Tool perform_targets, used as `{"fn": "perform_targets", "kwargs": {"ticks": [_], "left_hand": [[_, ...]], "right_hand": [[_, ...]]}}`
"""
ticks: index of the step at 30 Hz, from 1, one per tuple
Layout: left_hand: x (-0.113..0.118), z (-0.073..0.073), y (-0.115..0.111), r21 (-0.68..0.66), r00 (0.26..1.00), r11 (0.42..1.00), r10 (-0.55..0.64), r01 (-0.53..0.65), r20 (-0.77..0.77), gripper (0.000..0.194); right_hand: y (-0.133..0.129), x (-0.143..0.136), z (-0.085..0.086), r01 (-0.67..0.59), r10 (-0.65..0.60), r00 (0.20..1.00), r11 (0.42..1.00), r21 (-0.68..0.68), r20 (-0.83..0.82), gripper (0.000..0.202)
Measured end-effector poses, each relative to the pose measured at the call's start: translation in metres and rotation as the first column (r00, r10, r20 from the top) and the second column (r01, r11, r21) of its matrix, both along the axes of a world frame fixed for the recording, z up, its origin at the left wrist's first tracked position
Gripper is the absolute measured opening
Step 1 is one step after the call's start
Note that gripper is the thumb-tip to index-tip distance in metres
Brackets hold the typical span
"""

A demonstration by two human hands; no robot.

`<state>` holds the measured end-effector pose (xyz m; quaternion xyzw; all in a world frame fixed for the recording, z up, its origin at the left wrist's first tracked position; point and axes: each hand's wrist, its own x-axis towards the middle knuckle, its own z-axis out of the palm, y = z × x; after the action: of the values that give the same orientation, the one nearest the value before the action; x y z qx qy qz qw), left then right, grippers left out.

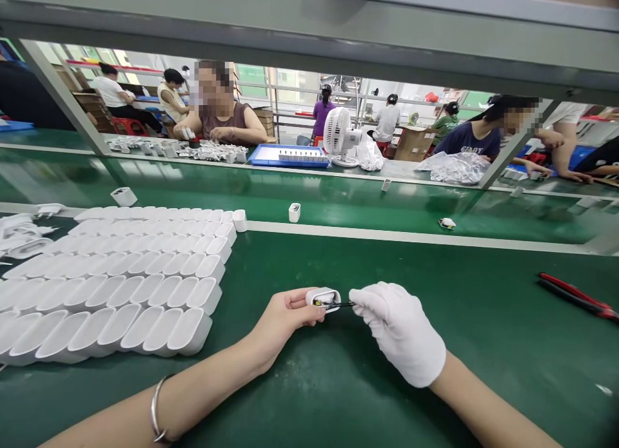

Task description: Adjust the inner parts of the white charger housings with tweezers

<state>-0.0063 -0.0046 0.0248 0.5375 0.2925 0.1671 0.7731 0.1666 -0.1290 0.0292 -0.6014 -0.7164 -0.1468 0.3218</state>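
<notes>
Bare forearms come in closest, a silver bangle on the left one. The left hand, ungloved, has its fingers closed around a white casing; the gloved right hand pinches a thin dark rod reaching the casing's opening, whether tool or lead I cannot tell. This casing looks partway done: parts already sit inside. It lies between the hands, gripped by the left, just beyond the right's fingertips. Leftward on the green table, rows of open casings appear unfilled. Red-handled pliers lie far right; beyond, another casing stands upright.
</notes>
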Motion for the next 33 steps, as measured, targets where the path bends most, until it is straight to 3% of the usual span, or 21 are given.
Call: {"fn": "perform_targets", "kwargs": {"ticks": [6,13,18,26,30,33], "left_hand": [[0.001,0.0,0.0,-0.029,0.999,0.999,-0.031,0.031,0.022,0.036],[0.001,-0.004,0.002,-0.068,0.998,0.997,-0.041,0.044,0.04,0.036],[0.001,-0.007,0.003,-0.049,0.997,0.996,-0.068,0.069,0.023,0.038],[0.003,-0.006,0.003,-0.027,0.998,0.999,-0.045,0.044,-0.043,0.037],[0.004,-0.005,0.002,-0.019,0.998,0.999,-0.042,0.041,-0.053,0.035],[0.005,-0.006,0.002,-0.005,0.997,0.999,-0.052,0.052,-0.058,0.032]], "right_hand": [[-0.001,0.006,-0.003,0.107,-0.097,0.985,0.992,-0.064,0.145,0.056],[0.0,0.004,-0.003,0.169,-0.134,0.967,0.973,-0.156,0.215,0.055],[-0.003,-0.003,-0.003,0.299,-0.216,0.921,0.926,-0.232,0.323,0.06],[-0.004,-0.025,0.002,0.479,-0.359,0.83,0.851,-0.215,0.427,0.044],[-0.004,-0.031,0.002,0.505,-0.406,0.817,0.847,-0.169,0.409,0.034],[-0.005,-0.026,0.003,0.457,-0.379,0.851,0.876,-0.155,0.365,0.034]]}}
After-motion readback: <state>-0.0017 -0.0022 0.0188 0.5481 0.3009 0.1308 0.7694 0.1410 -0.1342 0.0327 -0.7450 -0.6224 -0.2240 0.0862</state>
